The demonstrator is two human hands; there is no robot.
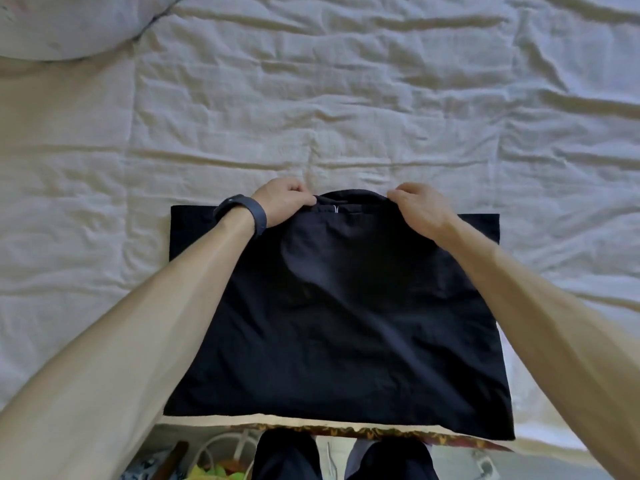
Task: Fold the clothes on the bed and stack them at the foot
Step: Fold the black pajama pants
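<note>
Hands: left hand (282, 202) and right hand (420, 209) each pinch black garment (339, 323) top edge | garment flat on bedsheet (346, 98)

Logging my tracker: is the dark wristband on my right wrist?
No, the dark wristband sits on the left wrist, behind the left hand gripping the black garment; the right wrist is bare.

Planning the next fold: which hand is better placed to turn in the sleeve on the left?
Left, probably: the left hand pinches the shirt at its collar beside that sleeve; the right hand holds the collar's opposite side.
</note>
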